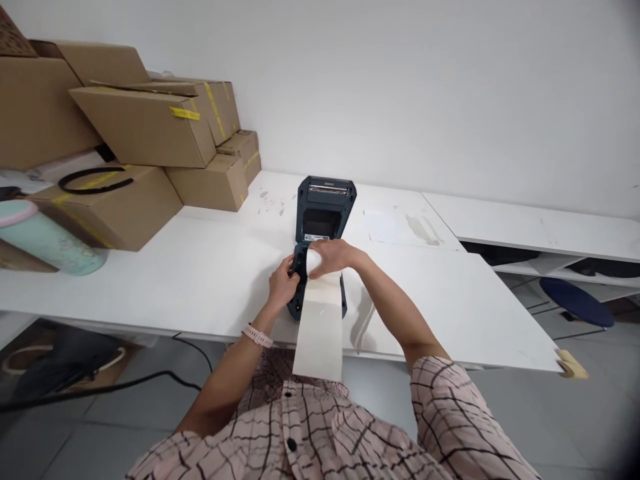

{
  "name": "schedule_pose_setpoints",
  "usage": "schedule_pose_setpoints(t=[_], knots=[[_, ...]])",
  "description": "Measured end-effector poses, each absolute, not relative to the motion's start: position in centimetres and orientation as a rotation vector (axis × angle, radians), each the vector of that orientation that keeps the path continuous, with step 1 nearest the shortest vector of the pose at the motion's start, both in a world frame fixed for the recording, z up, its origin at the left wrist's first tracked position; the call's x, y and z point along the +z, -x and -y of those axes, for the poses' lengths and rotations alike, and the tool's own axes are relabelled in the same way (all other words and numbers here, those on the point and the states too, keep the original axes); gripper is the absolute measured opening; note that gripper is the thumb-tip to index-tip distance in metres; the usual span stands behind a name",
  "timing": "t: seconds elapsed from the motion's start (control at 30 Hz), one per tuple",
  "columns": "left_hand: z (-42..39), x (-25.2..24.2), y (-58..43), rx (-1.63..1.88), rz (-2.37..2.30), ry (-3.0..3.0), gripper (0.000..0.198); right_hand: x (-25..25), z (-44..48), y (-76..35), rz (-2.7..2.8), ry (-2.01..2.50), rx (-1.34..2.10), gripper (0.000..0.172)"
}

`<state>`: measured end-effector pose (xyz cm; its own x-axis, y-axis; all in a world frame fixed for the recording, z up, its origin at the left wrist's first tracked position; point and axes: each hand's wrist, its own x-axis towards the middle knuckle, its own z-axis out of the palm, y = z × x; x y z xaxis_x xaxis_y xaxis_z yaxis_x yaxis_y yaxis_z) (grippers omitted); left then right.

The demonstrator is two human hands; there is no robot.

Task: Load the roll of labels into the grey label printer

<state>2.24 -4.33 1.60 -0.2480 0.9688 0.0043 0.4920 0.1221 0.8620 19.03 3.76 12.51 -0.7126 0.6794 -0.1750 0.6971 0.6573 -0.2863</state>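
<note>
A dark label printer [326,212] stands on the white table with its lid raised. Inside its lower body sits a white label roll [314,261], and a wide strip of label paper [320,327] runs from it toward me, hanging past the table's front edge. My right hand [330,257] curls over the roll and grips it from above. At the printer's left side my left hand [284,283] has its fingers closed on the edge of the dark body. Part of the roll and the printer's inside are hidden by my right hand.
Cardboard boxes [145,127] are stacked at the left against the wall. A mint tumbler [55,239] lies tilted there, near a black headband [95,180]. The white table [210,267] ends at its front edge close to me. A blue stool [575,301] stands at right.
</note>
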Motion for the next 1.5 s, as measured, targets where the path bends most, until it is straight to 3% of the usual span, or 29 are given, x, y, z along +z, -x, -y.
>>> schedule_pose_setpoints(t=[0.1, 0.5, 0.9, 1.37, 1.43, 1.5], knots=[[4.4, 1.9, -2.3, 1.029, -1.827, -1.412, 0.063, 11.9, -3.9, -17.3, -2.768, -1.143, -0.408, 0.063], [4.6, 1.8, -2.2, 1.043, -1.792, -1.403, 0.063, 7.9, -3.5, -18.3, -2.809, -1.151, -0.567, 0.070], [4.6, 1.5, -2.1, 1.062, -1.752, -1.397, 0.062, 4.3, 10.6, -22.8, -3.180, -1.246, -0.586, 0.046], [6.1, 1.3, -2.6, 1.174, -1.576, -1.256, 0.056, 2.4, 11.9, -21.7, -3.234, -1.436, -0.638, 0.046], [8.1, 0.7, -3.1, 1.218, -1.502, -1.193, 0.059, 2.6, 12.0, -22.2, -3.225, -1.424, -0.727, 0.049], [10.7, -0.1, -3.7, 1.179, -1.494, -1.125, 0.077, 3.5, 11.6, -23.1, -3.211, -1.312, -0.944, 0.050]])
